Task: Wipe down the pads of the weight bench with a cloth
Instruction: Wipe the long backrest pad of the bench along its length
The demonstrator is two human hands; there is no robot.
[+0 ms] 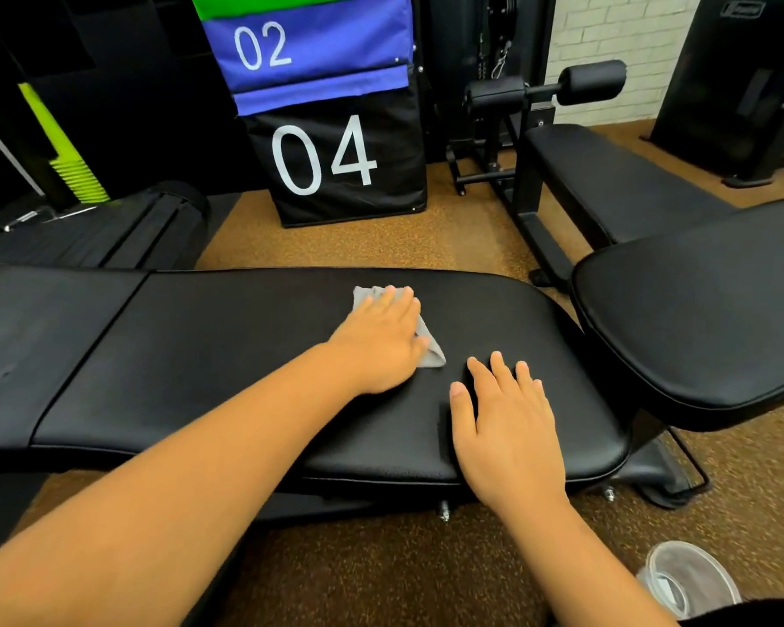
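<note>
A black padded block printed with a white "04" [342, 158] stands on the brown speckled floor [358, 246], with a blue "02" block [308, 43] stacked on it, a second black bench [607, 183] to its right, and a clear plastic cup [689, 576] far below-right.

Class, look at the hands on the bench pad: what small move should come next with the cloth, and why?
Probably sweep the grey cloth sideways along the long pad. The left hand presses it flat in the pad's middle, so stretches on both sides seem not yet reached. The right hand rests open on the pad's near edge, bracing.
</note>
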